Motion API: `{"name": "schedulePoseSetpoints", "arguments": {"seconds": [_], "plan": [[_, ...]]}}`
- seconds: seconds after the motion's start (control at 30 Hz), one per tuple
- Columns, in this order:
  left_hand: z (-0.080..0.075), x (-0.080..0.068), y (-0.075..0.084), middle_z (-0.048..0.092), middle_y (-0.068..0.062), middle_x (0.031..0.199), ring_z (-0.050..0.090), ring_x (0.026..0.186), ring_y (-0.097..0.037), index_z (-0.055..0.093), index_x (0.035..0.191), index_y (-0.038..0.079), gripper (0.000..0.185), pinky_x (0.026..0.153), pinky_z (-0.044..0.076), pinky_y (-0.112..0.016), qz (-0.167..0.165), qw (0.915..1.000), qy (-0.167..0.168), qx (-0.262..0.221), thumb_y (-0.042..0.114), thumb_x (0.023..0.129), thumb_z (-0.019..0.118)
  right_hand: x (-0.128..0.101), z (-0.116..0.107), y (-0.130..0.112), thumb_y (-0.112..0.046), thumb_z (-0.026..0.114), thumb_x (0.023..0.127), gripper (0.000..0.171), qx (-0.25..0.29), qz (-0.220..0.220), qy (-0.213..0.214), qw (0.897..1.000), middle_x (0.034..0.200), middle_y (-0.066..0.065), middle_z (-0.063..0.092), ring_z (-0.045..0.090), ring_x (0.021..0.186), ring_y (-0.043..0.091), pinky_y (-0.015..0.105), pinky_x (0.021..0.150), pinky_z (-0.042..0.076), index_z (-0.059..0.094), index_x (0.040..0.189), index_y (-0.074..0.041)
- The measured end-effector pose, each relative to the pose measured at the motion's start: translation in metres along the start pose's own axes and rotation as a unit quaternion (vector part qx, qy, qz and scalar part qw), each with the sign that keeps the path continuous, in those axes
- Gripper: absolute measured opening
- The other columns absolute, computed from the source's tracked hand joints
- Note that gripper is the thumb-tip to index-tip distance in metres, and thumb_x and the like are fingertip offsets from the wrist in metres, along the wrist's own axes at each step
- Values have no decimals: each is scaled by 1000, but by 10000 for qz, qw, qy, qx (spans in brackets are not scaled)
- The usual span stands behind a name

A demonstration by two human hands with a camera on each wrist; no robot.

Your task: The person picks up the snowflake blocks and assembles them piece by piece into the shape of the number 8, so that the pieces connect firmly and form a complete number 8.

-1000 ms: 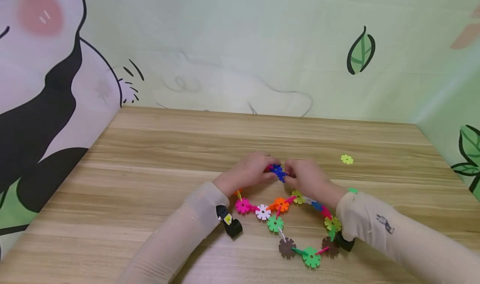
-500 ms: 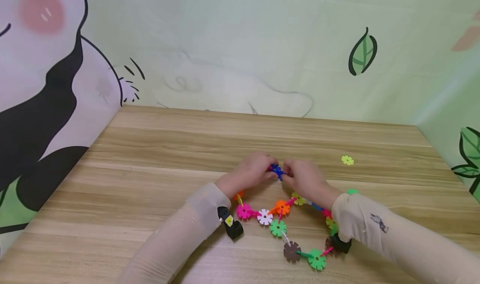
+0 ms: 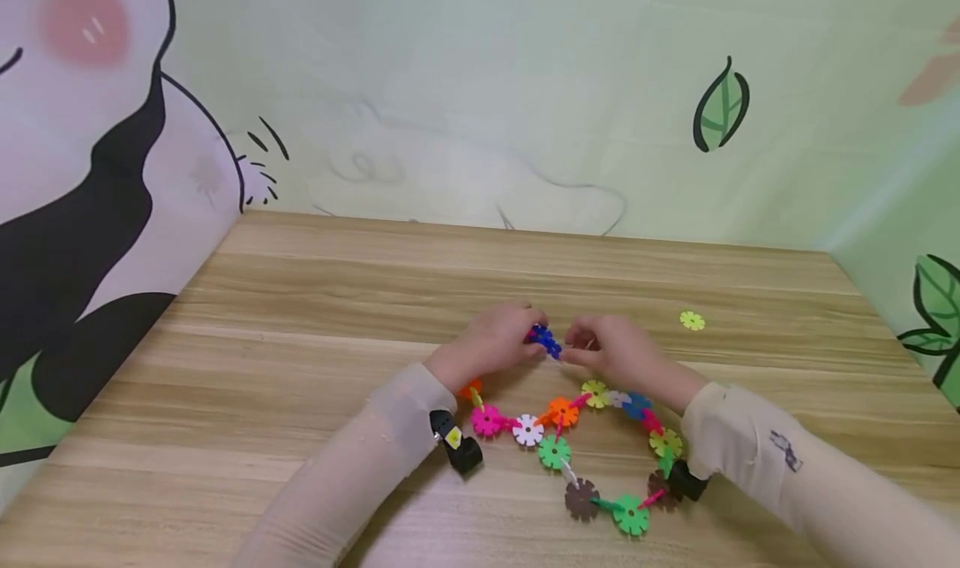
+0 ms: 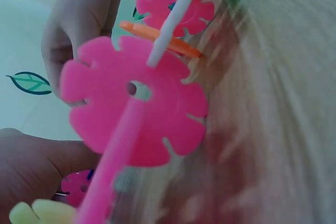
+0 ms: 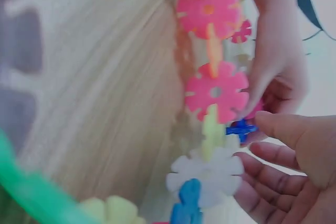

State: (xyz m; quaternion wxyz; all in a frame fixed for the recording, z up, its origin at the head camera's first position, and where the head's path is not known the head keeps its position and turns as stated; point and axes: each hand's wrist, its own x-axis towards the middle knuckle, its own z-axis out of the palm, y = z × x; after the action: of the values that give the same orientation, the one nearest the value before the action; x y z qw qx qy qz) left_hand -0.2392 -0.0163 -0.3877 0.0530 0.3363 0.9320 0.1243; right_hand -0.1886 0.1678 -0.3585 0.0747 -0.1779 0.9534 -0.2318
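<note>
A light, stiff blue disc (image 3: 544, 339) is pinched by the left hand (image 3: 495, 340), the right hand (image 3: 615, 353) released just beside it, and is judged best held by its notched rim.

both arms come in from the bottom of the head view, in pale sleeves. the left hand (image 3: 491, 343) sits just left of the middle of the frame with its fingers curled in tight. the right hand (image 3: 617, 353) is just beside it, thumb and fingers loose and a little apart.
</note>
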Motion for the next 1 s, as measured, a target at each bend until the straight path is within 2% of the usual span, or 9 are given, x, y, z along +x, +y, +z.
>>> {"name": "schedulePoseSetpoints", "arguments": {"seconds": [0.1, 0.2, 0.3, 0.43, 0.63, 0.8, 1.0], "plan": [[0, 0, -1, 67, -4, 109, 60, 91, -16, 62, 122, 12, 37, 83, 52, -28, 75, 10000, 10, -27, 32, 91, 66, -9, -4, -1, -19, 69, 88, 11, -68, -338, -39, 9994, 85, 2, 69, 61, 76, 13, 29, 70, 53, 67, 91, -8], [0, 0, -2, 66, -4, 111, 60, 92, -16, 61, 125, 14, 38, 84, 51, -29, 219, 9997, 0, -84, 30, 91, 66, -21, -6, -2, -16, 71, 85, 11, -323, -643, -153, 9973, 90, 1, 70, 63, 84, 16, 35, 77, 55, 69, 94, -9], [-1, -1, -3, 64, -4, 108, 58, 90, -16, 62, 126, 16, 37, 79, 49, -28, 374, 9992, 3, -161, 29, 91, 66, -32, -5, -4, -15, 73, 83, 17, -733, -890, -204, 9931, 98, 2, 69, 64, 93, 21, 40, 83, 54, 70, 99, -11], [-1, -2, -4, 62, -3, 101, 54, 84, -15, 65, 122, 18, 33, 73, 45, -25, 550, 9982, 65, -213, 27, 91, 66, -40, 0, -3, -16, 74, 83, 18, -1216, -1145, -145, 9858, 101, 3, 67, 64, 95, 23, 41, 86, 53, 71, 100, -12], [-1, -3, -3, 62, -4, 99, 53, 83, -15, 67, 119, 17, 28, 72, 43, -25, 728, 9972, 68, -179, 24, 91, 66, -40, 6, -1, -10, 72, 83, 8, -1462, -1247, 25, 9814, 95, 0, 67, 64, 91, 20, 38, 83, 54, 71, 89, -17], [-3, -4, -2, 62, -4, 97, 53, 81, -16, 68, 115, 15, 26, 71, 43, -26, 743, 9971, 50, -179, 23, 90, 67, -35, 5, 2, -6, 73, 82, 12, -1517, -1408, 203, 9781, 92, 0, 67, 65, 86, 19, 36, 79, 55, 70, 83, -18], [-5, -4, 0, 62, -4, 97, 53, 80, -16, 67, 116, 13, 28, 70, 44, -25, 644, 9979, -19, -75, 26, 91, 67, -26, 1, 13, 0, 72, 80, 14, -1559, -1699, 428, 9721, 91, 2, 67, 64, 85, 20, 35, 79, 55, 70, 82, -14]]}}
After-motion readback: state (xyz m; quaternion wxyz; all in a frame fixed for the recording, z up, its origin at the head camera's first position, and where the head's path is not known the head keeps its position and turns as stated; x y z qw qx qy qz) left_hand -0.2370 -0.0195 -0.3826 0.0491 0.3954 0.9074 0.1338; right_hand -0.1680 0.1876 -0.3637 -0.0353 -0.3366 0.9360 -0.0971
